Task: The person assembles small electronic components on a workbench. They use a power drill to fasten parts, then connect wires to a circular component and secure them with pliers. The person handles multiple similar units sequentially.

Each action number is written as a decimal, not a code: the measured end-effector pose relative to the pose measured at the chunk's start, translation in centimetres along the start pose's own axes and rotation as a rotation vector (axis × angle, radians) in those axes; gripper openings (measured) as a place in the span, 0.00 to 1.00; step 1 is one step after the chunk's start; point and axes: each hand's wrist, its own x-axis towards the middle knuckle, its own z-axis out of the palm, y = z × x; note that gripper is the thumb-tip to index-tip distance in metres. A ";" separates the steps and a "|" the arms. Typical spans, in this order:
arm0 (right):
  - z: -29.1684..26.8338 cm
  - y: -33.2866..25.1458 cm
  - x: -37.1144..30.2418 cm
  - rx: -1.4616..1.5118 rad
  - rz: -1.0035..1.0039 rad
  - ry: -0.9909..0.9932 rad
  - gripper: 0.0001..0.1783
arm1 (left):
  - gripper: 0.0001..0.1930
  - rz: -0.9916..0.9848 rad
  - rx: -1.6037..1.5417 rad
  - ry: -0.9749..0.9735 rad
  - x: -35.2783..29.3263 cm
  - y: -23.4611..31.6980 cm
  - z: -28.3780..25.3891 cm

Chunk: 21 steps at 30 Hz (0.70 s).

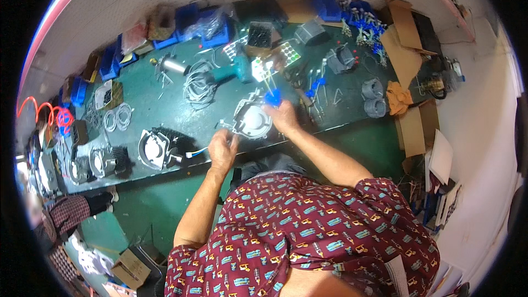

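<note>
A round grey-white metal housing (pixel 254 121) with a pale disc inside lies at the table's front edge, between my hands. My left hand (pixel 222 149) is closed at the housing's left side, and a thin cable (pixel 199 152) with a small pale connector sticks out of it to the left. At the housing's upper right, my right hand (pixel 282 117) pinches a blue part (pixel 272 97) with pale wires rising from it. My fingers partly hide this part; whether it touches the housing I cannot tell.
A teal power drill (pixel 234 71) lies behind the housing beside a coiled grey cable (pixel 199 85). More housings (pixel 154 149) stand left along the front edge. Blue bins (pixel 217 34) line the back. Cardboard boxes (pixel 401 49), an orange cloth (pixel 398 98) and grey round parts (pixel 374 98) are right.
</note>
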 end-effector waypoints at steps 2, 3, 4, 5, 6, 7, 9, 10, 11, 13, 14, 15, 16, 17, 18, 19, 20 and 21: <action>-0.3 0.1 0.0 -0.012 0.048 -0.055 0.09 | 0.10 -0.397 -0.711 -0.220 0.0 -0.4 -0.2; -0.4 -0.2 0.0 -0.040 0.031 -0.063 0.08 | 0.09 -0.686 -1.068 -0.256 0.1 -0.1 -0.6; 0.1 -0.5 -0.3 0.035 -0.019 -0.048 0.08 | 0.08 -0.787 -1.133 -0.360 0.4 -0.8 -1.2; 0.1 -0.8 -0.4 0.026 -0.025 -0.052 0.09 | 0.08 -0.836 -1.147 -0.443 0.8 -0.4 -1.8; 0.0 -1.1 -0.5 0.018 -0.031 -0.055 0.09 | 0.08 -0.885 -1.160 -0.527 1.1 0.0 -2.3; -0.1 -1.2 -0.4 -0.009 -0.015 -0.067 0.10 | 0.09 -0.842 -1.176 -0.537 1.2 -0.4 -2.1; -0.5 -1.4 -0.1 -0.070 0.018 -0.088 0.10 | 0.09 -0.752 -1.211 -0.560 1.0 -1.6 -0.9; -0.4 -1.5 -0.1 -0.062 0.012 -0.078 0.11 | 0.10 -0.618 -0.978 -0.477 0.7 -2.1 0.0; -0.3 -1.7 -0.2 -0.055 0.010 -0.063 0.11 | 0.09 -0.461 -0.712 -0.382 0.2 -2.7 1.2; -0.5 -1.3 -0.1 -0.042 0.006 -0.045 0.11 | 0.10 -0.064 -0.008 -0.115 0.3 0.8 -0.3; -0.4 -1.2 -0.1 -0.037 0.001 -0.049 0.11 | 0.11 -0.020 0.049 -0.086 0.4 1.3 -0.4; -0.5 -1.1 -0.1 -0.032 -0.003 -0.053 0.11 | 0.10 -0.066 -0.006 -0.058 0.2 1.1 0.1; -0.5 -1.0 -0.1 -0.027 0.002 -0.047 0.11 | 0.10 -0.113 -0.061 -0.030 -0.1 0.7 0.7; -0.4 -1.2 -0.1 -0.023 0.006 -0.043 0.10 | 0.09 -0.262 -0.306 -0.112 -0.1 0.0 1.2; -0.3 -1.4 -0.1 -0.017 0.009 -0.039 0.10 | 0.08 -0.409 -0.550 -0.193 0.1 -0.9 1.2; -0.3 -1.7 0.0 -0.029 0.009 -0.046 0.10 | 0.07 -0.555 -0.796 -0.275 0.2 -1.8 1.2; -0.4 -1.7 0.0 -0.040 0.011 -0.051 0.10 | 0.08 -0.669 -0.933 -0.383 0.7 -1.7 0.2; -0.4 -1.7 0.1 -0.052 0.011 -0.057 0.09 | 0.09 -0.701 -0.999 -0.405 0.9 -1.6 -0.1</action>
